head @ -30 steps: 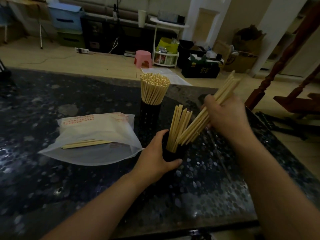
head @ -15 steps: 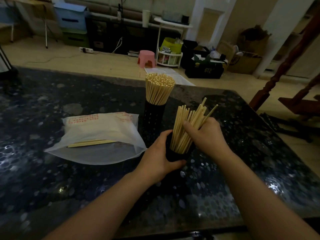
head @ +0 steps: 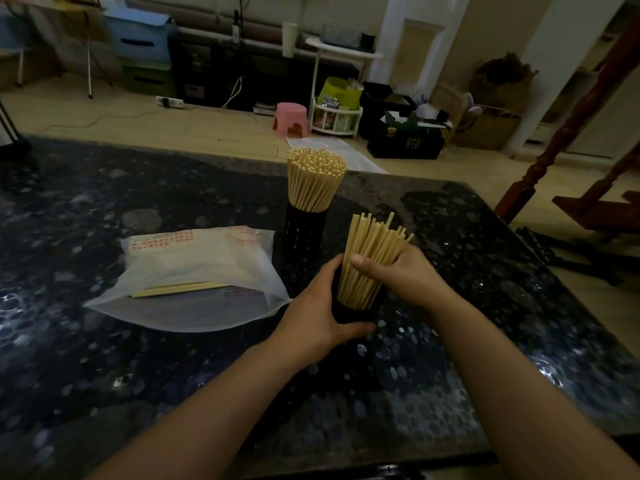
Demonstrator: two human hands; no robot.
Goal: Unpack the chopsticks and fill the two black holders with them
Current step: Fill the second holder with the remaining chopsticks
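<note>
The near holder stands upright on the table, right in front of the person. The left hand is wrapped round its left wall and steadies it. The right hand grasps the bundle standing in it, thumb across the front, fingers behind. The sticks run nearly upright, fanning a little up and to the right, their lower ends already inside the holder's mouth.

The far holder stands just behind and left of the near one, packed with chopsticks, and looks full.

What the next move likely turns on lies to the left: the bag lies flat on the table, well left of both hands, with a few loose sticks inside. Their long axis runs about left to right, close to level, crosswise to the upright bundle. The left hand is the nearer to them, but it is busy holding the holder; the right would have to cross over. Whichever goes, the sticks must be turned from lying to standing before they drop in
</note>
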